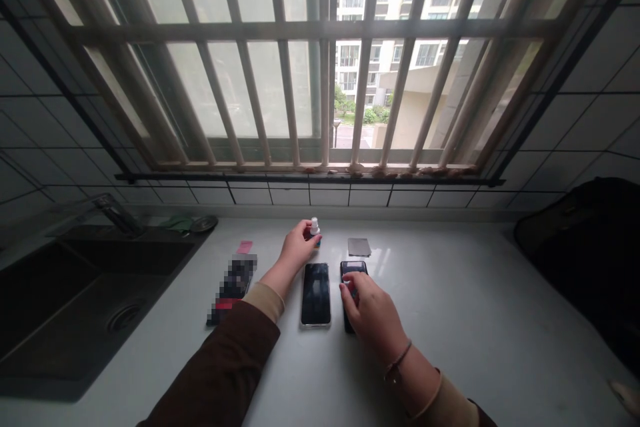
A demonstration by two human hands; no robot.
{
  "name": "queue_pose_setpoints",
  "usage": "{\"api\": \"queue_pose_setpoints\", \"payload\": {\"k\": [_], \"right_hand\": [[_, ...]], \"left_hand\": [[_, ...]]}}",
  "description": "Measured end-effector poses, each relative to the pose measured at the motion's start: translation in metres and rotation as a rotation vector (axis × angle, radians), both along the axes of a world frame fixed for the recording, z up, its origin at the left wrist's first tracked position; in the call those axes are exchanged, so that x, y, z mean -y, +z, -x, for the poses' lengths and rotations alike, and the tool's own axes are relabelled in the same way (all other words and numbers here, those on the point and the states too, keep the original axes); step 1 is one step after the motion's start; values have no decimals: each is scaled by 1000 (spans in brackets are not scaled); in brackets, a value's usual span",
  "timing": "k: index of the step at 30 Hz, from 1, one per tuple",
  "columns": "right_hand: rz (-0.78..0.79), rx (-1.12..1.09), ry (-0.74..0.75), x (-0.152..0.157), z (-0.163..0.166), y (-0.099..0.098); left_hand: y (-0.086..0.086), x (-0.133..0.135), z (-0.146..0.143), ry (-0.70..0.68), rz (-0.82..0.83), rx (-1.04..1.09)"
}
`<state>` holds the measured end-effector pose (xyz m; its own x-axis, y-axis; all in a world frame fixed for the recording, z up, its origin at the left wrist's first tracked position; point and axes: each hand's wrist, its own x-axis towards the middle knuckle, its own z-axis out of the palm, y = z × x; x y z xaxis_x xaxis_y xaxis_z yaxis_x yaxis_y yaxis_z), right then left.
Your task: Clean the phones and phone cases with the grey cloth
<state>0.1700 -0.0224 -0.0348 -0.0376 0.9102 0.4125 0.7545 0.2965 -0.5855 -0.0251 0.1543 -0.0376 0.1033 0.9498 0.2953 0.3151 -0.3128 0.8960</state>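
My left hand [299,245] is closed around a small spray bottle [315,229] with a white nozzle and a bit of blue low on it. The bottle is upright at the back of the counter, its body partly hidden by my fingers. Just below it lies a phone [316,293] with a dark screen and a clear case edge. Over a second dark phone [355,267] to the right is my right hand [373,307], fingers loosely bent and thumb apart from the index finger. It covers much of that phone; whether it touches the screen is unclear.
A grey cloth [359,247] lies behind the right phone. On the left are a pink slip [245,247], a pixelated dark item [233,290] and a sink [75,300] with a faucet [119,215]. A black bag [585,267] stands at the right, and a barred window [320,80] rises behind the counter.
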Motion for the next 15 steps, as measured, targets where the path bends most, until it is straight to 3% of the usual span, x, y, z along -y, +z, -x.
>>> {"api": "queue_pose_setpoints", "payload": {"k": [5, 15], "right_hand": [[-12, 37, -17, -1, -2, 0], [12, 85, -14, -2, -2, -1]], "left_hand": [[-18, -6, 0, -27, 13, -86], [-20, -4, 6, -34, 22, -243]]}}
